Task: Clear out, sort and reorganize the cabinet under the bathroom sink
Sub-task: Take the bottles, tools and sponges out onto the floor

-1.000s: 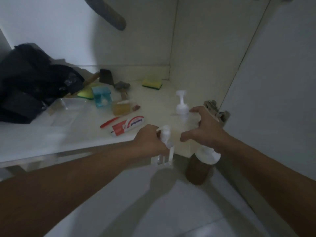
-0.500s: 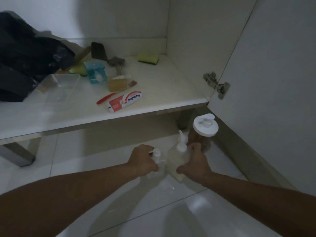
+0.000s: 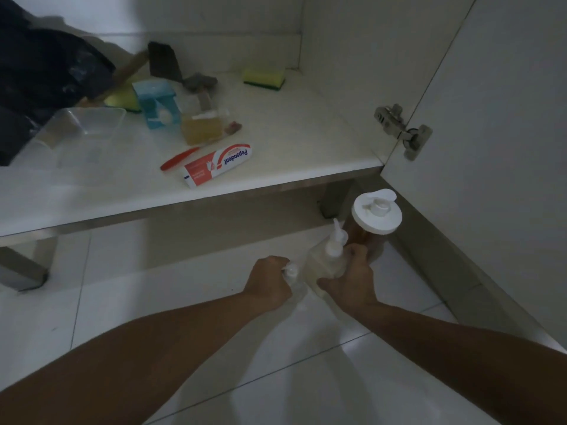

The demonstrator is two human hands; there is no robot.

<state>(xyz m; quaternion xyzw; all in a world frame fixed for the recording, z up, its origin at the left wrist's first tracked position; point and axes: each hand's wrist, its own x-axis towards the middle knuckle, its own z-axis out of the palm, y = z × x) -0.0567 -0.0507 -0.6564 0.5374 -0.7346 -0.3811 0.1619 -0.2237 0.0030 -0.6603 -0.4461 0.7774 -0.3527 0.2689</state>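
Both my hands are low over the white tiled floor in front of the cabinet. My left hand (image 3: 270, 285) grips a small clear pump bottle (image 3: 293, 276) by its neck. My right hand (image 3: 349, 282) holds a larger pale pump bottle (image 3: 326, 262) standing beside it. A brown jar with a white lid (image 3: 376, 213) stands just behind them. On the cabinet shelf (image 3: 276, 179) lie a toothpaste tube (image 3: 219, 164), a red toothbrush (image 3: 179, 157), an amber bottle (image 3: 201, 128), a blue box (image 3: 156, 102) and a yellow-green sponge (image 3: 264, 78).
A black plastic bag (image 3: 46, 75) fills the shelf's left back, with a clear plastic tray (image 3: 89, 121) in front of it. A brush and second sponge lie behind the blue box. The open cabinet door (image 3: 491, 133) with its hinge (image 3: 402, 130) stands at the right.
Both hands have carried the two pump bottles from the shelf's front edge down to the floor beside the brown jar. In the last half second they have barely moved.
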